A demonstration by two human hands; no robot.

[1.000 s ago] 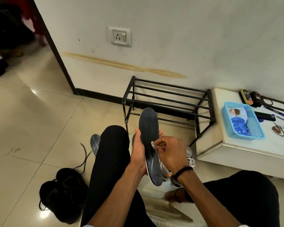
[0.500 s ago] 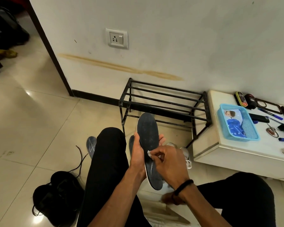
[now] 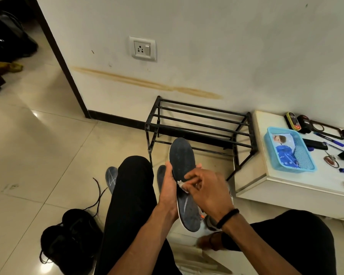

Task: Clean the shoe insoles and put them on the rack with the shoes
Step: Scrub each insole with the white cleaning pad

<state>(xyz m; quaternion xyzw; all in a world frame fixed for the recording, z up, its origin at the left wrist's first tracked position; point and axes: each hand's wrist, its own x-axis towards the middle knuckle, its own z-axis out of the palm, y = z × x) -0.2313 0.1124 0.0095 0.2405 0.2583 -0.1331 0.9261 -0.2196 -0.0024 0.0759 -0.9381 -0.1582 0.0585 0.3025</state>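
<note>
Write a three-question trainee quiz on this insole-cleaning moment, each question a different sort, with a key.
1. True or false: shoes already sit on the black rack.
2. Which hand grips the dark insole by its edge? A. left hand B. right hand
3. Fill in: the right hand pinches a small white ____ against the insole.

Key: 1. False, its bars hold nothing. 2. A. 3. wipe, a crumpled scrap; its material is unclear.

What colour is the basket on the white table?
Light blue basket, seen in the head view.
</note>
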